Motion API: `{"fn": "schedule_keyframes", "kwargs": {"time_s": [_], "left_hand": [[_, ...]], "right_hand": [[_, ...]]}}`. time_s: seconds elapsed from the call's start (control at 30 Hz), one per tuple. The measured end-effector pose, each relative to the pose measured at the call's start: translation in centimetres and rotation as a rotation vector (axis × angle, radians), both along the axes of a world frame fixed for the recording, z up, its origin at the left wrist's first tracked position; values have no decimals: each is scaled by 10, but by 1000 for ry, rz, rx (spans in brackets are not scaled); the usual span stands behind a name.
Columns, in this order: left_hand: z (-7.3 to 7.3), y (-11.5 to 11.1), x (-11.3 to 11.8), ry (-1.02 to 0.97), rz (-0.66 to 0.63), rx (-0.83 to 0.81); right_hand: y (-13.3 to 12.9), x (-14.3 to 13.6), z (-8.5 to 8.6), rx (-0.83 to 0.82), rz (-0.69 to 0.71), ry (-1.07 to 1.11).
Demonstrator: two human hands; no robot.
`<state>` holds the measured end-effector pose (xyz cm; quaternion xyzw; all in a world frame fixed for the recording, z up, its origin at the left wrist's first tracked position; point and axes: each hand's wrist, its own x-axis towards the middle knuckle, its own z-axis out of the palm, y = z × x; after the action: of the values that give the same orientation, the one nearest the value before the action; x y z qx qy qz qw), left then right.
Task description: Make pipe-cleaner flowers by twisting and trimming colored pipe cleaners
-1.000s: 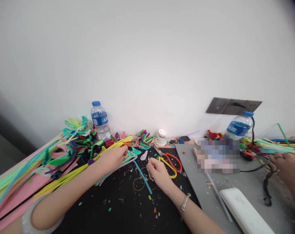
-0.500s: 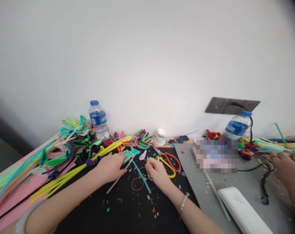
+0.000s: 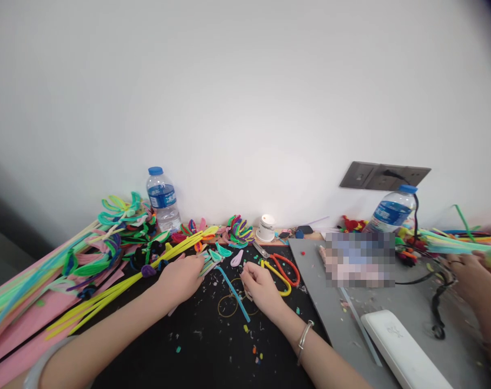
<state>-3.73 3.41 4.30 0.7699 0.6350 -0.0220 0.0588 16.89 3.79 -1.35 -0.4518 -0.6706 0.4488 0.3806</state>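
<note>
My left hand [image 3: 181, 278] reaches in from the left, palm down, its fingers curled around pale green and lilac fuzzy stems [image 3: 208, 263]. Just beyond its fingertips lie small mint-green loops [image 3: 222, 250]. My right hand [image 3: 261, 286] is closed at the middle of the black mat [image 3: 205, 351]; a small pale bit shows under its fingers, too hidden to name. Between the hands lies a blue fuzzy stem [image 3: 235, 294], with a lilac loop [image 3: 237, 258] above it. Open scissors [image 3: 285, 269] with red and yellow handles lie beyond my right hand.
Bundled colourful stems [image 3: 95, 302] fill the left. A bottle [image 3: 163, 200] and a white cup [image 3: 265, 228] stand by the wall. To the right are a grey board [image 3: 330, 302], a white case [image 3: 403, 346], a tilted bottle [image 3: 391, 210] and another person's hand [image 3: 472, 281].
My left hand has drawn in its fingers over the stems. The lilac stem that lay slanting below it is now mostly hidden. My right hand has barely moved.
</note>
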Motion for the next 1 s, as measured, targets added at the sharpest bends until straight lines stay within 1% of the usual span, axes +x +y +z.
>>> {"fn": "schedule_keyframes", "kwargs": {"time_s": [0.2, 0.43, 0.73, 0.83, 1.0], "left_hand": [[-4, -1, 1, -36, -5, 40], [1, -4, 3, -10, -7, 18], [5, -4, 1, -90, 25, 2], [2, -3, -1, -132, 11, 17], [-11, 4, -10, -282, 29, 64]], "right_hand": [[-1, 0, 3, -9, 5, -17], [-2, 0, 6, -6, 8, -22], [-3, 0, 8, 1, -3, -29], [-2, 0, 7, -3, 0, -34], [-1, 1, 4, -10, 5, -35]]}}
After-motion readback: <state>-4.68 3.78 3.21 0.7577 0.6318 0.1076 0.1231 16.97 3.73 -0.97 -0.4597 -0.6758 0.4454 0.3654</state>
